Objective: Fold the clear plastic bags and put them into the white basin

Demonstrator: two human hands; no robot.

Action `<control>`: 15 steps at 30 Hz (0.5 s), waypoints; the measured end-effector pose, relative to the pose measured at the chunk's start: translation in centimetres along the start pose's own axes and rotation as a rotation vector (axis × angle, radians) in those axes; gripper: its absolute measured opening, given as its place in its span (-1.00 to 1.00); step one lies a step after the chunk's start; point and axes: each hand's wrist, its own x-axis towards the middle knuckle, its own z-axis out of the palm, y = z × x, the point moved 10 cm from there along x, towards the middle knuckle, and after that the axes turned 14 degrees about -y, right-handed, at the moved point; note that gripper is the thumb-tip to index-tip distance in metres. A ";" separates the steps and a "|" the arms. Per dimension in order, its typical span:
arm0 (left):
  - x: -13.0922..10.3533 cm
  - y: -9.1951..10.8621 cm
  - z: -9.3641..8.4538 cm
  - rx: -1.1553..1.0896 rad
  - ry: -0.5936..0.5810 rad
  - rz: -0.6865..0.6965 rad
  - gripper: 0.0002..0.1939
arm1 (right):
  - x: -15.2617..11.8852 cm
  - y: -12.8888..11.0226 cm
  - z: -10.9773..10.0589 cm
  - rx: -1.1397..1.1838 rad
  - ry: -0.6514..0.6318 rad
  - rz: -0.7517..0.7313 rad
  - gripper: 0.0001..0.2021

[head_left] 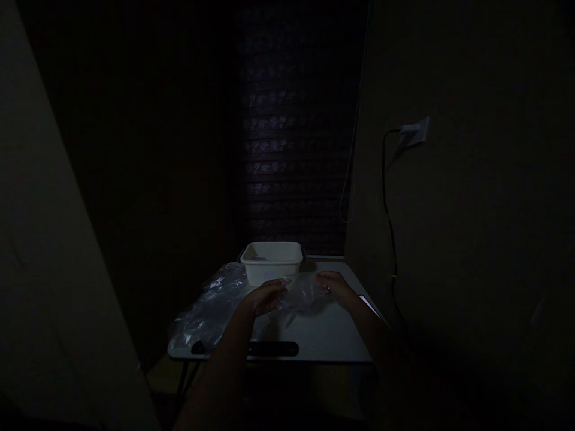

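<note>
Between my two hands a clear plastic bag (302,291) is held up over the table, in front of a white tub. My left hand (269,295) pinches its left side. The right side is gripped by my right hand (333,284), fingers bent round the edge. Whether anything lies inside the bag cannot be made out in the dim light. The white tub (272,273) stands behind my left hand and has dark handles at its sides. Something pale, too dark to name, shows inside it. More clear plastic bags (211,308) lie spread over the table's left side.
The white folding table (332,341) has a dark slot (274,348) at its front edge. A lit phone-like screen (368,304) lies by my right forearm. On the right wall a black cable (390,221) hangs from a socket (417,131). Behind is a dark window blind (278,149).
</note>
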 end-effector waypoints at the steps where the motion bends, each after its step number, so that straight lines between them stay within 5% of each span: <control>1: 0.1 -0.6 0.5 0.007 -0.054 -0.053 -0.92 | -0.1 0.0 0.0 0.006 0.001 0.004 -0.76; 3: 0.2 -1.9 1.5 -0.009 -0.181 -0.157 -0.92 | -0.2 -0.2 0.0 0.007 0.006 -0.001 -0.78; 6: 0.5 -2.3 1.3 -0.013 -0.193 -0.182 -0.89 | -0.3 -0.2 -0.4 0.010 0.034 0.004 -0.80; 15: 1.5 -0.2 0.5 -0.218 -0.099 0.054 -0.95 | -0.3 -0.5 -1.0 -0.077 0.046 -0.022 -0.82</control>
